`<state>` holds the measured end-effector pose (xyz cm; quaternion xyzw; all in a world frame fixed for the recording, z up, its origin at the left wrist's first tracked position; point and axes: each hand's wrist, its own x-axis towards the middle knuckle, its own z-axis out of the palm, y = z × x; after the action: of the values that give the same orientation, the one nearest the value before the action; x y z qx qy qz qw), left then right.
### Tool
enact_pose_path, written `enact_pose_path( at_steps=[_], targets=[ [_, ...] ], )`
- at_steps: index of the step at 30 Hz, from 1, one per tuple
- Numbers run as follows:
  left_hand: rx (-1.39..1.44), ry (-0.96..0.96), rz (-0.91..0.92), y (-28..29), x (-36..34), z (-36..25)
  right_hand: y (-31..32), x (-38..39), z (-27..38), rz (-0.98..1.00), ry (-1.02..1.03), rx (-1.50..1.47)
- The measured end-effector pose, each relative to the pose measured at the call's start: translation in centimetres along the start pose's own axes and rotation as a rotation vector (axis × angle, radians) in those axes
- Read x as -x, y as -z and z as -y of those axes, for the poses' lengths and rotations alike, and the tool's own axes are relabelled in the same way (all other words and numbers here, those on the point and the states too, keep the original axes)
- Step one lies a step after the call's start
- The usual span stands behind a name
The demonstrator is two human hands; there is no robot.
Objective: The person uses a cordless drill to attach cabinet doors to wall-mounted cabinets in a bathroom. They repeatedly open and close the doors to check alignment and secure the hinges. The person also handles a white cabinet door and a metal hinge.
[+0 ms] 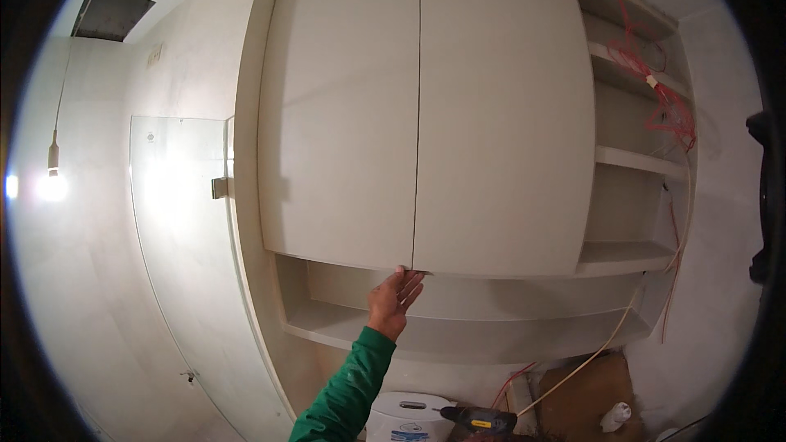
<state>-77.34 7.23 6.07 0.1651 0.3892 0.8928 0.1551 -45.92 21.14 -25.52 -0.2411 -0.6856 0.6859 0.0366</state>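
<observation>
Cabinet doors (348, 115), two flat pale panels, fill the upper middle of the frame. At far left hangs a lit bulb (51, 187). At lower centre the left hand (393, 303), partly spread, touches their bottom edge near the seam; whether its grip pinches that edge, I cannot tell. Further right, a black drill (483, 420) shows at the bottom; red wires (676, 119) hang by shelves (634, 160), upper right.

The left door (340, 115) and right door (503, 115) are plain, flat, pale beige panels, taller than wide. Both stand upright and closed, side by side on the cabinet, a thin dark gap between them.
</observation>
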Motion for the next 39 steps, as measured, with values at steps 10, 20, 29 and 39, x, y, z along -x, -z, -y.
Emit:
enact_pose_path(
  at_steps=[10, 20, 29, 39],
  targets=[
    [-0.05, 0.063, 0.145, 1.1, -0.9, -1.0, -5.1, -2.3, 2.1, -0.174, 0.558, 0.009],
    [-0.109, -0.016, 0.128, 1.8, -2.5, -2.3, -5.7, 0.7, 5.6, -0.032, 0.161, -0.216],
    [-0.061, -0.254, 0.013, 3.0, -1.6, -4.5, -5.7, 0.7, 6.7, -0.008, 0.133, -0.301],
    [0.248, -0.244, -0.077, 4.2, -1.9, -7.9, -6.1, -2.3, 6.3, 0.04, 0.108, -0.328]
  ],
)
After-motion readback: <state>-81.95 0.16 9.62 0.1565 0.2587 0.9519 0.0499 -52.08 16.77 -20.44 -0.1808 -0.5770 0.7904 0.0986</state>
